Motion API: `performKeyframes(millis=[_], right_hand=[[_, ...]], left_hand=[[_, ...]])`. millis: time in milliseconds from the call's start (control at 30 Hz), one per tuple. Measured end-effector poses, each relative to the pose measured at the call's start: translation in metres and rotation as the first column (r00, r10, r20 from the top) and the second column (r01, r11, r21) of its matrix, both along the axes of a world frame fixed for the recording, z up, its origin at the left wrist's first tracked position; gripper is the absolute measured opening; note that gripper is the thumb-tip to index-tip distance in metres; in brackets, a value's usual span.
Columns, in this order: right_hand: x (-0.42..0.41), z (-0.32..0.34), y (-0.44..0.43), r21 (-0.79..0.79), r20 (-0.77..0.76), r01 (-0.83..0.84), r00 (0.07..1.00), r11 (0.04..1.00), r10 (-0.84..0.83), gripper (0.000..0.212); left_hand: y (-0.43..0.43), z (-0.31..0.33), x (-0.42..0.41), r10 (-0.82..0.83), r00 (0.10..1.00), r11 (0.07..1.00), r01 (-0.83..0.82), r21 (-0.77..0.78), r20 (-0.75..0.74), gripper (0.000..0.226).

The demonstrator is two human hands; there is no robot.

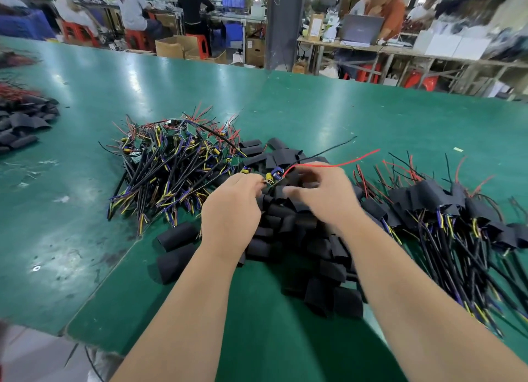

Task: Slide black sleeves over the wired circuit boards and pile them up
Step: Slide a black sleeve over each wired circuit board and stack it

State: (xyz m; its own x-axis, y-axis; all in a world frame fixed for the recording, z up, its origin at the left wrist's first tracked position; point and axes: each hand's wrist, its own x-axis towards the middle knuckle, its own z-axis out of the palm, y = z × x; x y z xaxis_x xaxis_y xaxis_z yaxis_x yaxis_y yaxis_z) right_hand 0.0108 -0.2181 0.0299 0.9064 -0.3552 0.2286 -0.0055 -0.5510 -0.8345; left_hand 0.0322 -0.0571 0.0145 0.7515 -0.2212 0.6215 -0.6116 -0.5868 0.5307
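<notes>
Two-handed, pinching one wired circuit board (273, 177) in the left hand (231, 207) above heaped matte black sleeves (300, 239), curling the blurred right hand (323, 196) beside it, grip untellable, trailing one red lead (343, 162) rightward, tangled bare boards (171, 164) left, sleeved pile (445, 210) right.

I'm over a green table (371, 119), scuffed and glossy under the lights. Beyond its far edge I've got a grey pillar (281, 24), red plastic stools (76, 31) and cardboard boxes (171, 47) on the floor. Seated workers (133, 7) line the back benches. Right of the pillar there's a laptop (361, 29), then white boxes (451, 46).
</notes>
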Motion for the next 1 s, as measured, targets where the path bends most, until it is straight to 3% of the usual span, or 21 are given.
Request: performKeyframes(millis=[67, 100, 167, 233, 333, 533, 767, 867, 1000], right_hand=[[-0.025, 0.001, -0.021, 0.347, 0.124, 0.045, 0.988, 0.937, -0.093, 0.019], [-0.036, 0.000, -0.032, 0.529, 0.166, 0.053, 0.972, 0.847, -0.165, 0.019], [-0.057, -0.001, -0.047, 0.829, 0.216, -0.042, 0.944, 0.557, -0.250, 0.020], [-0.071, 0.000, -0.056, 0.935, 0.250, -0.158, 0.928, 0.316, -0.277, 0.020], [-0.082, 0.004, -0.056, 0.955, 0.287, -0.246, 0.911, 0.168, -0.295, 0.031], [-0.085, 0.010, -0.042, 0.939, 0.344, -0.327, 0.915, 0.111, -0.210, 0.017], [-0.090, 0.018, -0.030, 0.880, 0.455, -0.449, 0.891, 0.154, -0.005, 0.027], [-0.091, 0.019, -0.029, 0.867, 0.474, -0.469, 0.880, 0.165, 0.011, 0.044], [-0.091, 0.019, -0.027, 0.848, 0.494, -0.485, 0.869, 0.213, 0.013, 0.039]], left_hand=[[-0.001, 0.000, -0.001, -0.064, 0.998, 0.998, 0.063, 0.018, 0.015, 0.019], [-0.001, 0.000, -0.001, -0.106, 0.994, 0.994, 0.105, 0.033, 0.015, 0.020], [-0.002, 0.000, -0.001, -0.188, 0.982, 0.981, 0.187, 0.059, 0.011, 0.021], [-0.002, -0.001, 0.000, -0.226, 0.974, 0.972, 0.225, 0.070, 0.011, 0.021], [-0.001, -0.002, 0.002, -0.228, 0.973, 0.972, 0.227, 0.061, 0.018, 0.021], [-0.001, -0.003, 0.003, -0.217, 0.976, 0.976, 0.215, 0.040, 0.034, 0.021], [0.000, -0.002, 0.003, -0.171, 0.984, 0.985, 0.171, 0.010, 0.037, 0.023], [0.001, -0.001, 0.004, -0.145, 0.989, 0.989, 0.145, 0.018, 0.016, 0.025], [0.001, -0.001, 0.004, -0.124, 0.992, 0.990, 0.126, 0.065, -0.032, 0.031]])
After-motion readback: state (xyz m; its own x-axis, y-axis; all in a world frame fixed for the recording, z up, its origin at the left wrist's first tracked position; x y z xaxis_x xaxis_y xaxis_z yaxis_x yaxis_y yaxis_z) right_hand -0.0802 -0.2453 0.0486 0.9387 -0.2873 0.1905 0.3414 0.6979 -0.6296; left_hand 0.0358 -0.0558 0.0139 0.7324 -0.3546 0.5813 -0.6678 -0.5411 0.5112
